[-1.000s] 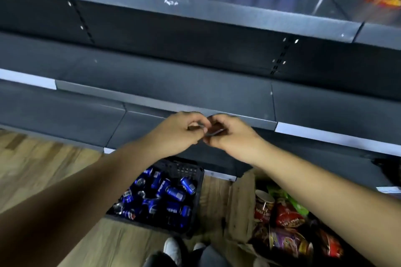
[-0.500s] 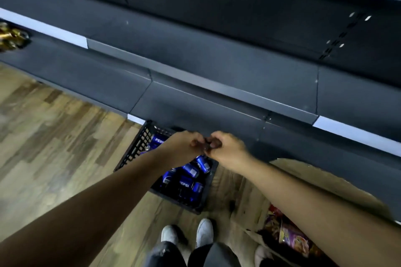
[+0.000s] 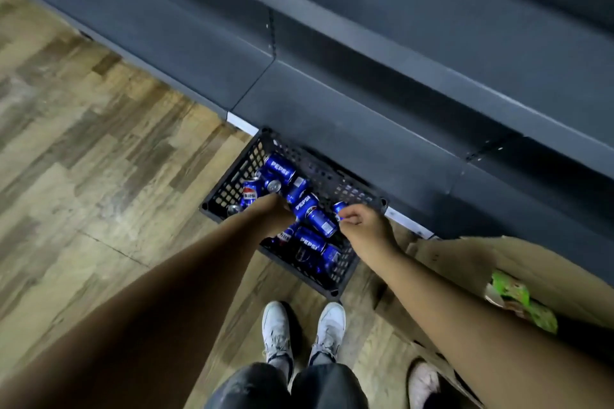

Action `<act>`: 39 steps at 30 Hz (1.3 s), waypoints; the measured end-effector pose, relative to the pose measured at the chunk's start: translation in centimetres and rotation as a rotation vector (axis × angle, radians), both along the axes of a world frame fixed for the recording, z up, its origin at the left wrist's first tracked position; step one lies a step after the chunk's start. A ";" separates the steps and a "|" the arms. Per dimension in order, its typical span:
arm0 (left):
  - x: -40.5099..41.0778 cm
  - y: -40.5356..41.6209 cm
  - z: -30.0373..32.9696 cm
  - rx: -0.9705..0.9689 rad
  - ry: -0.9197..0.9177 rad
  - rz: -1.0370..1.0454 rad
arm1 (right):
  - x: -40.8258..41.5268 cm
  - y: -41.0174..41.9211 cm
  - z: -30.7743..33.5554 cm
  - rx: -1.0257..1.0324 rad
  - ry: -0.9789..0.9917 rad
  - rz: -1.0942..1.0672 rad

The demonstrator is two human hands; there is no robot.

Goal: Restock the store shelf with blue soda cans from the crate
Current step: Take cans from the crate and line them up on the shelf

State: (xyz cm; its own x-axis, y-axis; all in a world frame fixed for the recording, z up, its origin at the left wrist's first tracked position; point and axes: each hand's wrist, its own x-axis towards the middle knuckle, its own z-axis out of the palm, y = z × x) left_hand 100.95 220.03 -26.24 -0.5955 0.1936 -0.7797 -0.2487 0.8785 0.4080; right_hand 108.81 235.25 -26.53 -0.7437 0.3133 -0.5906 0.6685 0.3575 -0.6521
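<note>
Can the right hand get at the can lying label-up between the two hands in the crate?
Probably yes. The right hand hangs over the open-topped crate, beside that can, which lies on top of the pile with nothing covering it. The left hand is alongside, not across it.

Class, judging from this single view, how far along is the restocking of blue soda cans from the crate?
Done: nothing can be confirmed; the dark shelf in view holds no cans. In hand: both the left hand and right hand reach down over the black crate; whether either grips a can yet is unclear. Left: many blue cans lie jumbled in the crate, waiting to be shelved.
</note>
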 end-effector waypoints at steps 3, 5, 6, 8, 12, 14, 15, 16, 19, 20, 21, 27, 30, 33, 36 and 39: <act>-0.1 -0.6 -3.1 0.015 -0.060 0.102 | -0.8 -0.2 -3.4 -0.045 -0.055 -0.088; 0.1 -1.2 -5.6 -0.006 -0.089 0.096 | -1.0 -0.4 -6.1 -0.037 -0.087 -0.092; 0.3 -1.6 -6.8 -0.012 -0.102 0.076 | -1.0 -0.4 -7.5 -0.028 -0.103 -0.086; 0.5 -2.2 -9.0 -0.046 -0.097 0.079 | -0.7 -0.3 -10.0 -0.012 -0.146 -0.049; 0.6 -3.0 -14.0 -0.140 0.004 0.065 | 0.3 0.0 -15.4 0.003 -0.271 0.083; 0.4 -3.1 -16.6 -0.159 0.033 0.065 | 1.0 0.3 -18.3 0.038 -0.324 0.153; 0.3 -3.0 -18.1 -0.156 0.043 0.079 | 1.4 0.5 -19.8 0.054 -0.339 0.178; 0.3 -2.9 -19.2 -0.155 0.050 0.090 | 1.6 0.6 -21.1 0.067 -0.347 0.192; 0.8 -2.4 -23.1 -0.123 0.039 0.179 | 1.8 0.9 -24.4 0.084 -0.351 0.179; 1.0 -2.0 -24.5 -0.101 0.027 0.209 | 1.9 0.9 -25.6 0.091 -0.346 0.170; 1.2 -1.7 -25.9 -0.079 0.022 0.223 | 1.8 0.9 -26.7 0.095 -0.340 0.163; 1.6 -0.1 -33.5 -0.022 0.018 0.100 | 0.6 1.2 -34.5 0.133 -0.324 0.199; 1.3 0.6 -37.6 -0.043 0.053 0.109 | -0.4 1.6 -38.8 0.181 -0.252 0.146; 1.6 2.3 -40.8 0.024 0.061 0.207 | -1.0 1.9 -42.7 0.225 -0.197 0.129; 2.0 4.6 -43.7 0.120 -0.002 0.277 | -1.8 2.4 -46.2 0.356 -0.175 0.170; 1.8 6.3 -46.3 0.147 -0.060 0.302 | -2.7 3.1 -48.5 0.520 -0.178 0.317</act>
